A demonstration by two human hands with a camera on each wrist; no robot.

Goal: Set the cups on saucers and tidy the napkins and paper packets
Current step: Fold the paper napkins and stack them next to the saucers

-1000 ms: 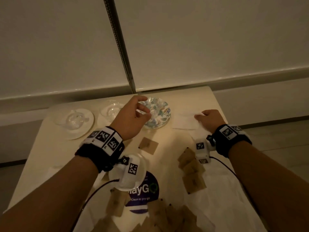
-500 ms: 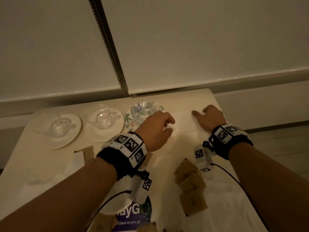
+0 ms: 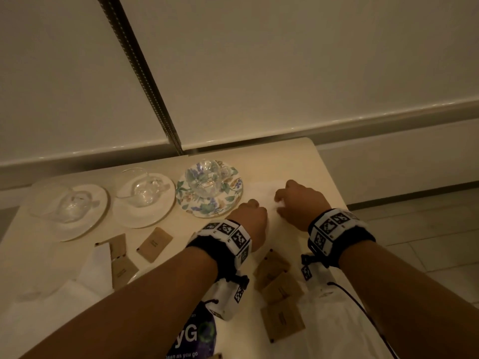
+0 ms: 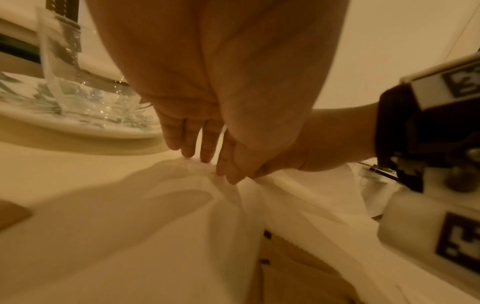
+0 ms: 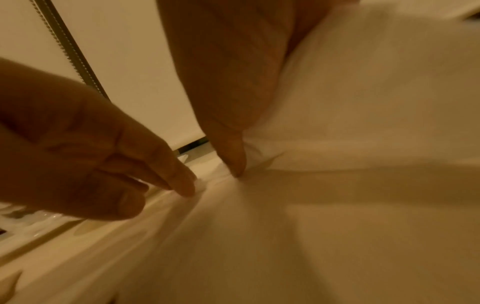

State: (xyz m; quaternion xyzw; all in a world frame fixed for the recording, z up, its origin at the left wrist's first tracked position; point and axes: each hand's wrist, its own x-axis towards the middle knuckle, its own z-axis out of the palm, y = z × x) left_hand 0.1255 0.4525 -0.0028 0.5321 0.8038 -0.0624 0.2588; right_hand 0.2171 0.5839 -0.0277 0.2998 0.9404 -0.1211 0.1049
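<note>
Three glass cups stand on saucers along the table's far edge: two on white saucers [image 3: 85, 226] [image 3: 166, 203] and one cup [image 3: 204, 178] on a floral saucer [image 3: 233, 200]. To the right of it lies a white napkin [image 3: 261, 189]. My left hand [image 3: 252, 206] and right hand [image 3: 281, 203] both rest on it with curled fingers. In the left wrist view my left hand [image 4: 215, 164] pinches a bunched fold of the napkin [image 4: 182, 205]. In the right wrist view my right thumb [image 5: 235, 162] digs into the napkin [image 5: 337, 144], which rises over the hidden fingers.
Brown paper packets lie scattered in front of the saucers [image 3: 154, 244] and under my wrists [image 3: 281, 291]. More white napkins [image 3: 96, 268] lie at the front left. A purple sticker [image 3: 197, 338] shows under my left arm. The table's right edge [image 3: 329, 172] is close to my right hand.
My left hand let go of the cup on the floral saucer and moved right onto the napkin. My right hand stayed on the napkin and curled its fingers.
</note>
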